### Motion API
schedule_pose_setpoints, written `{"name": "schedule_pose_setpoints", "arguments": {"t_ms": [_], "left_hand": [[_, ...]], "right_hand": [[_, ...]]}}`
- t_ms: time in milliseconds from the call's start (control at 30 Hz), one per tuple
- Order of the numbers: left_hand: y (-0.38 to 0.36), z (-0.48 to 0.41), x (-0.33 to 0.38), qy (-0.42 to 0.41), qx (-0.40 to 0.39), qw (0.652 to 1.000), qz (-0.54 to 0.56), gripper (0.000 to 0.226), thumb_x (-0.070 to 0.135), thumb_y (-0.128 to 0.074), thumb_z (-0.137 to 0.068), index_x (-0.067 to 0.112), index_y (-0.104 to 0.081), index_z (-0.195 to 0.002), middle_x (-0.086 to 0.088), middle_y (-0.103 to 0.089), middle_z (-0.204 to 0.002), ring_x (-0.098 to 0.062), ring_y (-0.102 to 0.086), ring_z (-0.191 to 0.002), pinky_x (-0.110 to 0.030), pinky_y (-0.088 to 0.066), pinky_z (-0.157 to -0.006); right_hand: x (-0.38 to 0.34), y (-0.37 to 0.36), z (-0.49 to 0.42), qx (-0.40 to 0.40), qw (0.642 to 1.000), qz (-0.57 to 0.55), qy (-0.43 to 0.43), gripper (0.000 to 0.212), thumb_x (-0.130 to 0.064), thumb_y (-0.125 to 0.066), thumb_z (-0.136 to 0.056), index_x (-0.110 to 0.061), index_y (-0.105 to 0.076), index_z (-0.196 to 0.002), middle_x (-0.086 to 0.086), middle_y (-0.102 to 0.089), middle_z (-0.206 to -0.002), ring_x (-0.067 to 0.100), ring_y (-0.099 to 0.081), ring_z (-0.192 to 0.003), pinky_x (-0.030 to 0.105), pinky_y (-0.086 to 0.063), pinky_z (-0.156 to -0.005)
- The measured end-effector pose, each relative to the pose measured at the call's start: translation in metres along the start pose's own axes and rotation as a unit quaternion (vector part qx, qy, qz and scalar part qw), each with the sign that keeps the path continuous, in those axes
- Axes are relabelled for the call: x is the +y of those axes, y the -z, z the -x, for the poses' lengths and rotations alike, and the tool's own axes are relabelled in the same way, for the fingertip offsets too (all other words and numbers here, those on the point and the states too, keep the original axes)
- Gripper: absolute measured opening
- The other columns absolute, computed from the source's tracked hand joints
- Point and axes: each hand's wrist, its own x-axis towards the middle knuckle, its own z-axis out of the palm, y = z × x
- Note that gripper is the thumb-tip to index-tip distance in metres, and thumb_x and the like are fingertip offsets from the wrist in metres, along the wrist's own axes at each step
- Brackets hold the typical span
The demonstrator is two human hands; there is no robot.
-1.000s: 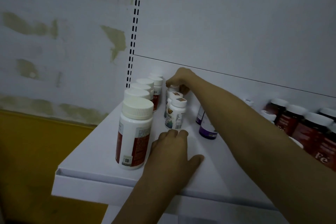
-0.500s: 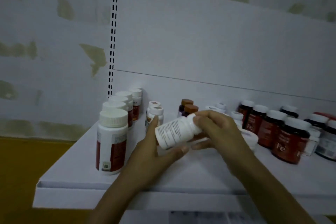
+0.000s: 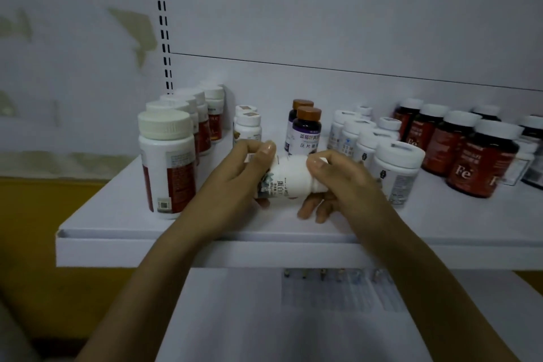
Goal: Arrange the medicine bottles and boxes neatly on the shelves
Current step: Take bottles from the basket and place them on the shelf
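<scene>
A small white medicine bottle [image 3: 289, 179] lies on its side just above the white shelf [image 3: 117, 209], held between both hands. My left hand [image 3: 232, 182] grips its bottom end and my right hand [image 3: 340, 182] grips its capped end. Behind them stand two small white bottles [image 3: 248, 126] and two purple bottles with brown caps [image 3: 307, 129]. A row of large white bottles with red labels [image 3: 167, 164] runs along the shelf's left side. White-capped small bottles [image 3: 396, 167] and dark red bottles marked Fe [image 3: 482, 161] fill the right.
The shelf's front edge [image 3: 205, 253] lies below my wrists. A lower white shelf [image 3: 249, 317] with a strip of small items [image 3: 338, 275] sits underneath. A slotted upright [image 3: 163, 23] rises at the back left beside a patchy wall.
My right hand took a small white bottle from the back row and brought it forward. My left hand left the shelf and joined it. Both now hold the bottle sideways, turned label up.
</scene>
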Motion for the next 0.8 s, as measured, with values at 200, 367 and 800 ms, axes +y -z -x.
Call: {"name": "schedule_pose_setpoints", "arguments": {"t_ms": [200, 367, 800], "left_hand": [[-0.001, 0.002, 0.0, 0.045, 0.019, 0.998, -0.049, 0.053, 0.052, -0.031, -0.095, 0.009, -0.061, -0.089, 0.003, -0.065, -0.062, -0.013, -0.059, -0.052, -0.03, -0.048, -0.055], [0.002, 0.002, -0.005, -0.011, 0.007, 0.998, -0.056, 0.048, 0.061, -0.035, -0.091, 0.02, -0.06, -0.091, 0.004, -0.063, -0.075, -0.008, -0.058, -0.064, -0.033, -0.051, -0.066], [0.01, 0.007, -0.008, -0.094, -0.052, 0.994, -0.027, 0.032, 0.014, -0.067, -0.082, 0.026, -0.06, -0.111, 0.016, -0.061, -0.111, -0.005, -0.058, -0.108, -0.028, -0.054, -0.088]], "right_hand": [[-0.001, -0.003, 0.0, -0.015, 1.0, 0.022, 0.016, 0.045, -0.052, -0.051, -0.075, -0.012, -0.058, -0.096, 0.01, -0.072, -0.072, 0.017, -0.062, -0.051, 0.022, -0.046, -0.043], [0.0, -0.003, 0.002, -0.038, 0.997, 0.044, 0.053, 0.03, -0.015, -0.07, -0.08, -0.02, -0.055, -0.106, 0.006, -0.067, -0.085, 0.008, -0.063, -0.057, 0.014, -0.046, -0.047], [0.004, 0.004, 0.002, -0.023, 0.994, 0.071, 0.075, 0.041, -0.005, -0.073, -0.078, -0.026, -0.057, -0.109, -0.007, -0.064, -0.099, 0.009, -0.065, -0.078, 0.025, -0.055, -0.057]]}}
